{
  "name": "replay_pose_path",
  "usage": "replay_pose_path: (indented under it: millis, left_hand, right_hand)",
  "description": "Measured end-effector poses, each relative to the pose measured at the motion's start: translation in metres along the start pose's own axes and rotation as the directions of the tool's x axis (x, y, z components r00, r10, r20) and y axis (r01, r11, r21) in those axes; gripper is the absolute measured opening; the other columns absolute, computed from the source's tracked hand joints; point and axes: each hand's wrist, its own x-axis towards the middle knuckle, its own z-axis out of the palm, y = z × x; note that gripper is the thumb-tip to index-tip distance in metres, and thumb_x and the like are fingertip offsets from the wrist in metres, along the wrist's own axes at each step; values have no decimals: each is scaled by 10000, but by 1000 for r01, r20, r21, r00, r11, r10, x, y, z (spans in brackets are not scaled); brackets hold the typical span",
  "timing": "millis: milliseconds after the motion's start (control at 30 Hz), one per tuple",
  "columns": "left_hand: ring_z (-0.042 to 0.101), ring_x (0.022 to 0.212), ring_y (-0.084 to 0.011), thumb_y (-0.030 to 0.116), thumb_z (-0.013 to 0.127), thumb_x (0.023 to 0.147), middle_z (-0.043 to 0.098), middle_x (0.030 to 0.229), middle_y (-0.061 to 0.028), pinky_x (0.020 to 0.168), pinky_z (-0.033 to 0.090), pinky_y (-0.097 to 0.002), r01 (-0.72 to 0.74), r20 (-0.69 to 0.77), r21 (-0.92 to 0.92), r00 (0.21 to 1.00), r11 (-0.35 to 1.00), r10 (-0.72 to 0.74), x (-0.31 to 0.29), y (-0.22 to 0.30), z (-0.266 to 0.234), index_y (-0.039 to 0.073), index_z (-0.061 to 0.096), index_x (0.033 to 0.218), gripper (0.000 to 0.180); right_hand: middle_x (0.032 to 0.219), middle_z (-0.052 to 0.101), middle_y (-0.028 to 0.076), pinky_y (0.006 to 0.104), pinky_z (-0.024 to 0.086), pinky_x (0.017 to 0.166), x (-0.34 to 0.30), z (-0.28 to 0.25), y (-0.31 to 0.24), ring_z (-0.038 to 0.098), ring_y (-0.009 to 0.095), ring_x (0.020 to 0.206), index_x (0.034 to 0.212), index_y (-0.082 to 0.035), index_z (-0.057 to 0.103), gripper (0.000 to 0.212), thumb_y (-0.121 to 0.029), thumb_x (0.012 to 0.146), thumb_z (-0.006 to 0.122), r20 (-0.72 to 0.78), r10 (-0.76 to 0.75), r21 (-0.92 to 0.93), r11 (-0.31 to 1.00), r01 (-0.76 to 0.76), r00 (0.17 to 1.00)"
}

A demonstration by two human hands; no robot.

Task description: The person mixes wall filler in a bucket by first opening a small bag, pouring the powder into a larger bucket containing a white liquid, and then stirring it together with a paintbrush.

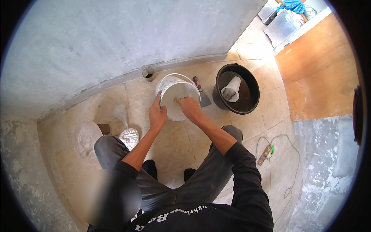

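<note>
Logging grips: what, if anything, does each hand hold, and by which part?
Left hand: the white bucket, by its left rim. Right hand: cannot be told.

Blk tub [220, 102] blocks R of bucket [168, 81] – floor [174, 146] btwn knees [233, 133] free

Item 1: white lettering [161, 218], smaller and larger letters, printed on the front of the black long-sleeved top [232, 218], below the white bucket [167, 82] in my feed; partly legible to me.
</note>
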Motion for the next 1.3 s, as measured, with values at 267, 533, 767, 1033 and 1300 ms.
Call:
replay_pose_path:
  millis: [267, 533, 767, 1033, 1300]
  left_hand:
    - [561, 1122, -378, -61, 480, 753, 560, 1201, -279, 936, 446, -387, -38, 2, -35, 999, 999, 39, -3, -8, 3, 60, 447, 1357, 617]
    - [489, 1243, -311, -76, 470, 748, 505, 1322, -234, 988, 410, -346, 179, -23, -309, 980, 934, -196, -2, -17, 4, 20, 420, 1372, 633]
    - [505, 1204, -317, -85, 469, 741, 537, 1245, -220, 1017, 377, -358, 170, -33, -210, 983, 963, -181, -15, -35, 16, 22, 360, 1371, 648]
    - [481, 1153, -306, -139, 462, 731, 399, 1333, -154, 671, 572, -325, 227, 101, -181, 972, 957, -211, -22, -56, 23, 170, 100, 1471, 881]
    - [453, 1202, -287, -176, 429, 721, 342, 1398, -148, 684, 578, -343, 586, 302, -386, 810, 712, -503, -22, -19, 10, 189, 81, 1490, 920]
  right_hand:
    - [794, 640, 217, 452, 467, 640, 11, -5, -1, 613, 387, 708, 754, 19, 626, 173, -126, 837, 582, -245, -85, 269, 951, 152, 966]
    - [779, 636, 198, 442, 496, 681, 11, 13, -4, 634, 362, 744, 800, 1, 649, 170, -118, 848, 538, -3, -188, -17, 982, 188, 982]
    - [823, 654, 213, 434, 540, 683, 11, -12, -1, 657, 367, 748, 766, 24, 654, 153, -76, 793, 541, -122, -47, -165, 986, 26, 991]
    - [764, 637, 212, 454, 498, 668, 10, 22, -6, 616, 393, 694, 754, 1, 663, 142, -103, 823, 594, -30, -174, 105, 979, 176, 984]
    - [790, 636, 214, 456, 502, 671, 16, 12, -14, 622, 386, 706, 792, 10, 637, 165, -123, 849, 557, -172, -166, 138, 972, 190, 971]
